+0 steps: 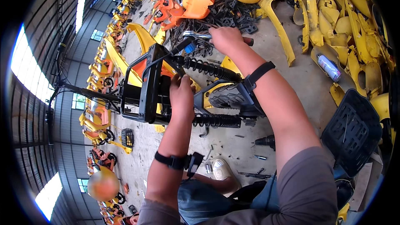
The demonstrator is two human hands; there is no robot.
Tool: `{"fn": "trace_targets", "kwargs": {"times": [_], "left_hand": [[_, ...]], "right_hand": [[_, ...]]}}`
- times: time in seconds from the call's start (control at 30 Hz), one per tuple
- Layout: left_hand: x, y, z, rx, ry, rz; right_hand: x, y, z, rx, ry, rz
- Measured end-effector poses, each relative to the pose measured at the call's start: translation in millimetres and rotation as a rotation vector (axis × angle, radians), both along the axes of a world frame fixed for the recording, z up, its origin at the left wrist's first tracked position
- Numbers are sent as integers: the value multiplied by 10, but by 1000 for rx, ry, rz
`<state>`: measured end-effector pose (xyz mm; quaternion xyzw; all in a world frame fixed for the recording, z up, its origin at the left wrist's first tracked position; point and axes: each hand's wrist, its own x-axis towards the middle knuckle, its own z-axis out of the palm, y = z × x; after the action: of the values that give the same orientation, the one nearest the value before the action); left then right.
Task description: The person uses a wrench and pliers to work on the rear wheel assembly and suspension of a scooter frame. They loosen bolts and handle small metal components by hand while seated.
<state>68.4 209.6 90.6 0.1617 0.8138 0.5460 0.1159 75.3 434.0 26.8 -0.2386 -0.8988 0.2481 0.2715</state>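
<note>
My right hand (227, 41) is closed round a ratchet wrench (200, 35). Its silver head points left, and its dark, red-marked handle end sticks out past my hand. The head lies close to the upper end of a black spring shock absorber (212, 70) on a partly stripped scooter. My left hand (181, 98) grips a dark part of the scooter's black frame (148, 85), between that shock and a second spring shock (218, 120). Its fingertips are partly hidden. A knobbly tyre (227, 96) shows between the shocks. Near the wrench head is a blue piece (190, 48).
Yellow body panels (329, 21) are heaped at right, with a spray can (329, 67) among them. Dark metal parts (233, 14) and orange panels (198, 6) lie at the far side. A black basket (353, 133) stands right. Near my shoe (225, 171) lie loose tools (254, 175).
</note>
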Motion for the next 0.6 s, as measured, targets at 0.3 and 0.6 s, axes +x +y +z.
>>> {"fn": "trace_targets", "kwargs": {"times": [0.3, 0.6], "left_hand": [[-436, 286, -214, -336, 304, 174], [-510, 247, -294, -179, 308, 161]], "right_hand": [[140, 97, 228, 218, -6, 38], [162, -67, 540, 600, 0, -153]]}}
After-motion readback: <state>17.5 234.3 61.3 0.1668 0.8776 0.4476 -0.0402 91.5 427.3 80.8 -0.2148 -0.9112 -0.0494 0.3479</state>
